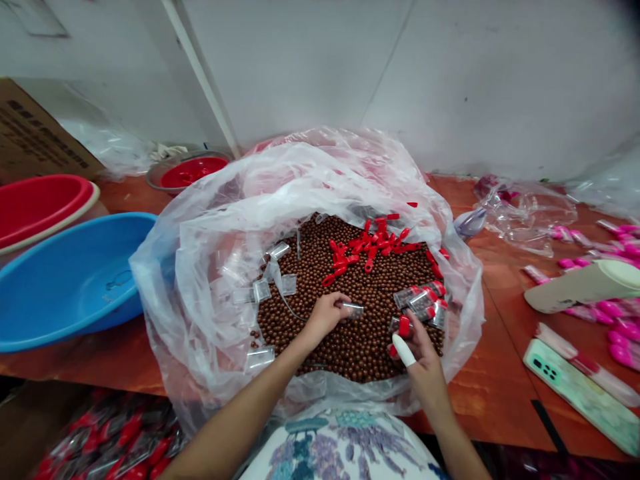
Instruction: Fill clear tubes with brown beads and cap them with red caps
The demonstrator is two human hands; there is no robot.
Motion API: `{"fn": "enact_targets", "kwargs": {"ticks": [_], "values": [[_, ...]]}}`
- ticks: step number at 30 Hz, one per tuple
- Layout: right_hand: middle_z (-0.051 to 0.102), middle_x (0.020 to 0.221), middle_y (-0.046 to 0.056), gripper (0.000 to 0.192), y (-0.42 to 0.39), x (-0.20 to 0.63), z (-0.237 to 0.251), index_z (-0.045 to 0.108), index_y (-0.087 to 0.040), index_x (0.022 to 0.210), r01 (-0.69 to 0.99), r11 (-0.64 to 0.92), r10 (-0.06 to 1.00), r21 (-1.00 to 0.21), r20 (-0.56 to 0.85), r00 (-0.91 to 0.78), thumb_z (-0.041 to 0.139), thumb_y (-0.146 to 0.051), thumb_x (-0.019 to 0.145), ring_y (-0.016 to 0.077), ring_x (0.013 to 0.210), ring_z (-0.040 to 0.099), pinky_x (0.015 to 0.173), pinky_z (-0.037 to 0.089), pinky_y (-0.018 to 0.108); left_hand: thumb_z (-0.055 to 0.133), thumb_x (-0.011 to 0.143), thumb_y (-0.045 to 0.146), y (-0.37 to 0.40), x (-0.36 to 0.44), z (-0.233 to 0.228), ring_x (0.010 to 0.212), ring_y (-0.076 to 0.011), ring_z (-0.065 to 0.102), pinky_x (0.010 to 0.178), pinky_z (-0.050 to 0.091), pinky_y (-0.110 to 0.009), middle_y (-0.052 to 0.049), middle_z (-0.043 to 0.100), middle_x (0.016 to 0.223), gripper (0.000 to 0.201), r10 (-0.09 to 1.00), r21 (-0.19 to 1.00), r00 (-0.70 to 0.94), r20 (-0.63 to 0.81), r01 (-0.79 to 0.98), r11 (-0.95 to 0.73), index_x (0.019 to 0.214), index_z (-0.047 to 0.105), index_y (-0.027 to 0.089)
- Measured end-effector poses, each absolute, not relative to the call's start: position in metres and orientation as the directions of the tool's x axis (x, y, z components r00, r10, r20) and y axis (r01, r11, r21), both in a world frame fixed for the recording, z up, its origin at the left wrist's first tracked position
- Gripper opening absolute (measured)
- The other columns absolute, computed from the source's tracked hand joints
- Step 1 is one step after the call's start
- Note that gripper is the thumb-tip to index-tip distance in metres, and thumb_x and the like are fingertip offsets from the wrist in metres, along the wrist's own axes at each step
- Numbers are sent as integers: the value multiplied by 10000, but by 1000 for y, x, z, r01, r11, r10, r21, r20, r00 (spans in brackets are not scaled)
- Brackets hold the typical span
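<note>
My left hand [327, 315] pinches a small clear plastic tube [354, 310] just above a mass of small brown balls [320, 337]. My right hand [423, 350], with a white cover on the thumb, has its fingers curled round a red cap [404, 325]. Whether a clear tube is attached to this cap is hard to make out. Close by that hand, several clear tubes with red ends [423, 301] lie in a pile. Loose red caps with looped tabs [373, 247] are heaped on the far side of the balls. Empty clear tubes [261, 291] lie on the left side.
A crumpled clear plastic bag [210, 233] surrounds the balls. On the left stand a blue basin [75, 280] and a red basin [45, 207]. A phone [585, 393], a pale cup [580, 287] and pink pieces [610, 310] lie on the right. More red-capped tubes [120, 440] sit below the table edge.
</note>
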State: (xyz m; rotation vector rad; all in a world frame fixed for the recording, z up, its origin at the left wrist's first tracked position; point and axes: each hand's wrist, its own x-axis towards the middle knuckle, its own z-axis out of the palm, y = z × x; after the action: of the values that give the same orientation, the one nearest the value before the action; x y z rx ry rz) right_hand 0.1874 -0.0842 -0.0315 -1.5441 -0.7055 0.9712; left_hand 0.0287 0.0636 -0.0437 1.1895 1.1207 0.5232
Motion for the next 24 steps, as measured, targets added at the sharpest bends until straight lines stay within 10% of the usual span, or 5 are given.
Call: {"fn": "enact_targets", "kwargs": {"ticks": [24], "values": [[575, 1180, 80, 638, -84, 193, -36, 335, -263, 1356, 37, -210, 860, -977, -167, 482, 554, -427, 779, 209, 923, 596, 753, 505, 337, 743, 520, 136, 52, 48, -41, 662, -113, 587, 669, 467, -246, -40, 670, 786, 389, 620, 793, 617, -486, 12, 609, 900, 665, 107]]}}
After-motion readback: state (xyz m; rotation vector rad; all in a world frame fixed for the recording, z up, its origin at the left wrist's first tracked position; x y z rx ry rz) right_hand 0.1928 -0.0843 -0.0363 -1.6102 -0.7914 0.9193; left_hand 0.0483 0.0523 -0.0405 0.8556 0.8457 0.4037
